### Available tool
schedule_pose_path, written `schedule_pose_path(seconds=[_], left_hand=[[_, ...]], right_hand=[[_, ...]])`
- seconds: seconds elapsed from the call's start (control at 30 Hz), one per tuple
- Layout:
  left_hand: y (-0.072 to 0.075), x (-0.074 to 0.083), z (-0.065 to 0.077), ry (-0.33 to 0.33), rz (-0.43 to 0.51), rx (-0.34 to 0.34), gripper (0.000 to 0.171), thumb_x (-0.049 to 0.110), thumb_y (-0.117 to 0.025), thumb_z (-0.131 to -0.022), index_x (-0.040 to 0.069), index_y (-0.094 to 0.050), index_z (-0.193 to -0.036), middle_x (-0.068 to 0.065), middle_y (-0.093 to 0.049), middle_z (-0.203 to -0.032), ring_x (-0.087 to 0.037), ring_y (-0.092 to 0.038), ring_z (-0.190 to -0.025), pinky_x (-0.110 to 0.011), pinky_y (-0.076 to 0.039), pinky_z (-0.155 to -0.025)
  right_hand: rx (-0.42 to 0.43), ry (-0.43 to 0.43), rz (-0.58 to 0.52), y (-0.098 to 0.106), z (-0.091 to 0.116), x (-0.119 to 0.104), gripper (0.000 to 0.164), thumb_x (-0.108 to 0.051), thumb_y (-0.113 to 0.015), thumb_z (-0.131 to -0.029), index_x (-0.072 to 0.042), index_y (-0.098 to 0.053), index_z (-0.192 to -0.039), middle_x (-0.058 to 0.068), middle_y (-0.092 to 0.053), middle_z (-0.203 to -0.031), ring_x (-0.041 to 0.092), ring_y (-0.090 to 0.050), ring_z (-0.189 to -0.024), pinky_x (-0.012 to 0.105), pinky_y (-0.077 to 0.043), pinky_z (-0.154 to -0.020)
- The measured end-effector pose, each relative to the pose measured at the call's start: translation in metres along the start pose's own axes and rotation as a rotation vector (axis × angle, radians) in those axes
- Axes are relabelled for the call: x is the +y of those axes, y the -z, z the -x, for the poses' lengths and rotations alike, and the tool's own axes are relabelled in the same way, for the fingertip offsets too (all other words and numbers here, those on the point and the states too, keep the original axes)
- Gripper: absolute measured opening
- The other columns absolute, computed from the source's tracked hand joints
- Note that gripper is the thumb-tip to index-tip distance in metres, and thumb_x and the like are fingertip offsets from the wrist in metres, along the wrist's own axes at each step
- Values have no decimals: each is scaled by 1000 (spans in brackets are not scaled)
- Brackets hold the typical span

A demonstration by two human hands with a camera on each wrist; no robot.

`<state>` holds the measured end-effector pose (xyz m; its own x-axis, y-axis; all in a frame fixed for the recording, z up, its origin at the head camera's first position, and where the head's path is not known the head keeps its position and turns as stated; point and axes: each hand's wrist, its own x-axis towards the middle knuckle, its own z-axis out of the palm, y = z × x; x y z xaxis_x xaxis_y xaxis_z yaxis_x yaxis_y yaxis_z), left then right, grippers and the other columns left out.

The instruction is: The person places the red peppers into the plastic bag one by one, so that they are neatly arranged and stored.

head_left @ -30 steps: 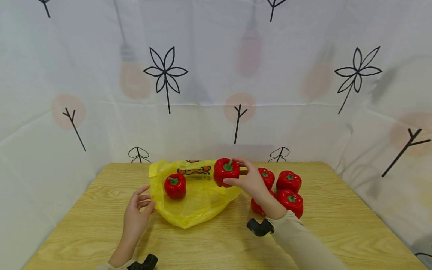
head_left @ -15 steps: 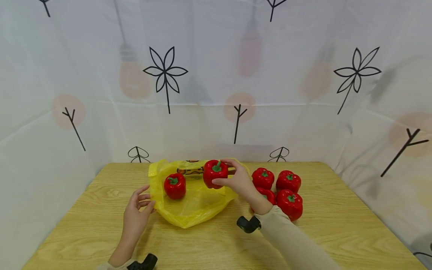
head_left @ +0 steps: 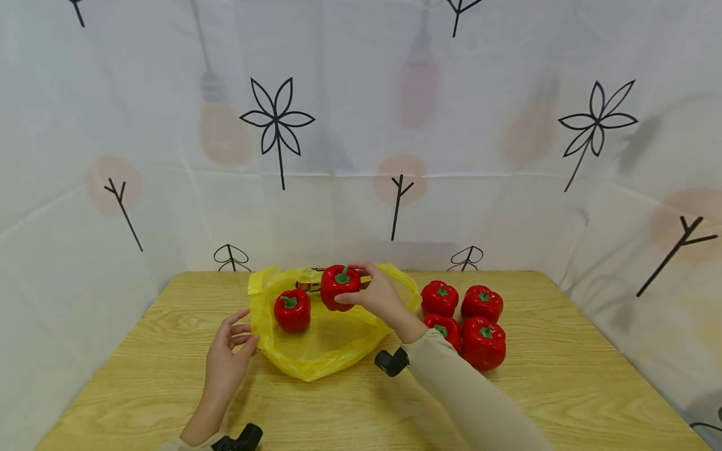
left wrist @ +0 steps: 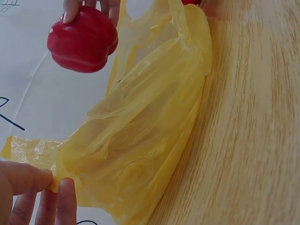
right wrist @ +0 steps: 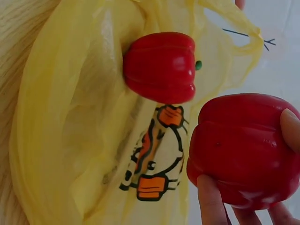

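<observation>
My right hand (head_left: 379, 297) grips a red bell pepper (head_left: 335, 292) with a green stem, thumb on the near side, above the mouth of a yellow plastic bag (head_left: 316, 360). A second red bell pepper (head_left: 292, 312) sits inside the bag at its left; the right wrist view shows that pepper (right wrist: 159, 68) lying against the yellow film beside a printed cartoon. At the bag's left edge my left hand (head_left: 227, 354) pinches the film between thumb and fingertips (left wrist: 67, 187). In the left wrist view the held pepper (left wrist: 82, 40) hangs beyond the bag's rim.
Several more red bell peppers (head_left: 484, 344) stand in a cluster on the wooden table (head_left: 316, 416), right of the bag. Behind the table hangs a pale printed cloth (head_left: 338, 213). Both wrists wear black cameras.
My right hand has carried the held pepper leftward over the bag, closer to the pepper inside. The peppers at the right are now less covered by my arm. My left hand stays put.
</observation>
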<state>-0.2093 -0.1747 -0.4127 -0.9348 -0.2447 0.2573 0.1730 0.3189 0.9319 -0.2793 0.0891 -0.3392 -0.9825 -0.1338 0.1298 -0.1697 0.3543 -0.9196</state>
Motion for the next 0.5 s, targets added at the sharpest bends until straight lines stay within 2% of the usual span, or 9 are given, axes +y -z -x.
schedule_pose_path(seconds=[0.23, 0.5], left_hand=[[-1, 0, -1, 1, 0, -1, 50, -5, -61, -87, 13, -48, -131, -15, -53, -107, -18, -57, -87, -29, -56, -67], [1, 1, 0, -5, 3, -4, 50, -6, -60, -87, 12, -48, -131, -15, -53, -107, -17, -57, -86, -30, -56, -68]], right_hand=[[-18, -1, -26, -15, -12, 4, 66, -15, -82, -71, -11, -51, -129, 13, -49, -126, 30, -54, -101, 38, -53, -82], [0, -27, -15, -36, -24, 15, 65, -14, -83, -69, -12, -53, -127, 12, -51, -126, 30, -50, -108, 40, -49, -89]])
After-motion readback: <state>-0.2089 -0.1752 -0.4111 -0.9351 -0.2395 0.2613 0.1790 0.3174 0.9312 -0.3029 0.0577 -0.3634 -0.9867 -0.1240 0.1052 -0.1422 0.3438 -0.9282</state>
